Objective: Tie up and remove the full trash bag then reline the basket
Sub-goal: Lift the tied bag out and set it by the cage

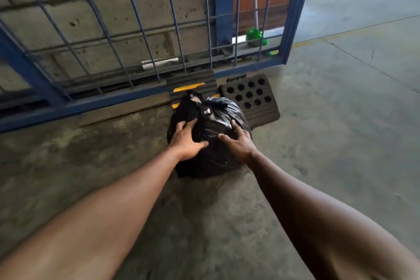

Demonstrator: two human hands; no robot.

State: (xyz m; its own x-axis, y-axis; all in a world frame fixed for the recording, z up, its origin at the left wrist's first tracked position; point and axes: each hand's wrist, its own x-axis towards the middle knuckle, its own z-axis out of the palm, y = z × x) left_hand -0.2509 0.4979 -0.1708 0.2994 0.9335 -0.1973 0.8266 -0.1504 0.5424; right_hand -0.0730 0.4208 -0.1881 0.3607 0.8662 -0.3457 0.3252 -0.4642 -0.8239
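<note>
A full black trash bag [214, 161] stands on the concrete floor in front of a blue gate, its top bunched into a knot [204, 103]. My left hand [187, 141] lies on the bag's left upper side with fingers spread. Resting on the right upper side is my right hand [237, 143], fingers spread too. Both palms press on the plastic; neither hand closes around a fold. No basket is in view.
A blue metal gate with wire mesh [136, 36] runs behind the bag, a block wall beyond it. A black rubber ramp with round holes [252, 98] lies just right of the bag. A green broom head [255, 36] stands behind the gate. Concrete floor [341, 120] spreads right.
</note>
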